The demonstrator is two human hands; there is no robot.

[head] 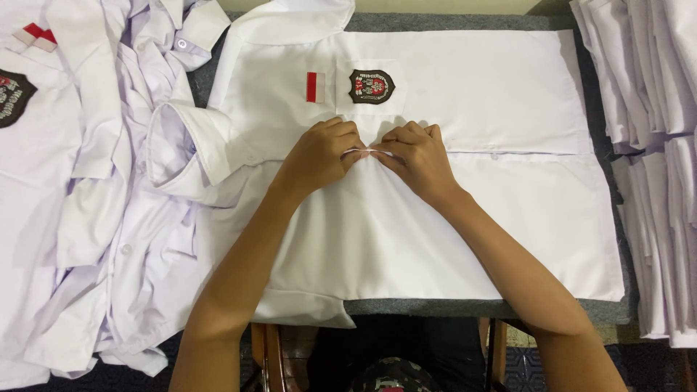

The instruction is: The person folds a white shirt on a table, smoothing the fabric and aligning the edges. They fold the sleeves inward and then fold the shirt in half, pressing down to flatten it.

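Observation:
A white short-sleeved shirt (508, 94) lies spread flat across a grey padded table (465, 308), collar to the left. It carries a small red-and-white patch (311, 86) and a dark shield badge (372, 86) on the chest pocket. My left hand (319, 152) and my right hand (417, 156) meet at the shirt's front placket. Both pinch the fabric edge between fingertips, knuckles nearly touching. The button itself is hidden under the fingers.
A loose heap of white shirts (94, 203) covers the left side, one showing a dark badge (13, 94). Folded white shirts (653, 109) are stacked along the right edge. A wooden stool frame (272, 356) shows below the table.

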